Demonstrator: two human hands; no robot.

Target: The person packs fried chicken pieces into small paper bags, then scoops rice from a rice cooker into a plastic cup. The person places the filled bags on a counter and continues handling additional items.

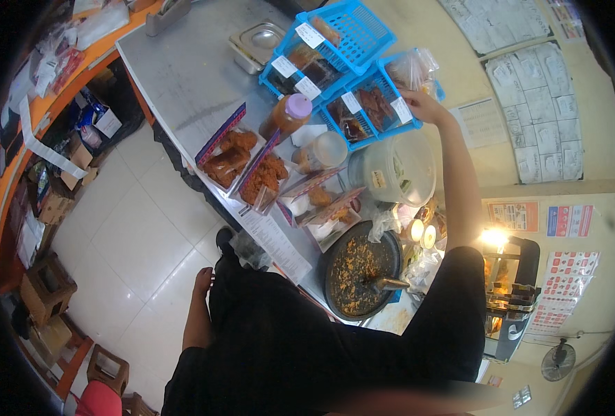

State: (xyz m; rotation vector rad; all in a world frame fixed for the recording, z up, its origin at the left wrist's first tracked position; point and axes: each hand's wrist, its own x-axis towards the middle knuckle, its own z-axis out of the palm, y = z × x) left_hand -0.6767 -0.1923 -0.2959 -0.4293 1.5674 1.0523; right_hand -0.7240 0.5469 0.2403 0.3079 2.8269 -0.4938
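Note:
My right hand (422, 106) reaches to the far end of a blue plastic basket (325, 125) with labelled compartments. Its fingertips dip behind the end wall, near clear plastic bags (412, 70), so whether they grip anything is hidden. Dark sauce packets (372, 106) fill the compartments beside it. My left hand (204, 280) hangs low at my side over the floor, its fingers partly curled and no object visible in it. Paper boxes of fried chicken (230, 156) stand open on the steel table (182, 67), next to a sauce bottle with a lilac cap (289, 112).
A stone mortar (362, 270) holding orange crumbs and a pestle (390, 284) sits close to my body. Beyond it are a translucent tub (393, 171) and a lit display warmer (510, 296). A printed paper slip (276, 242) lies along the table edge. Wooden stools (47, 286) stand left.

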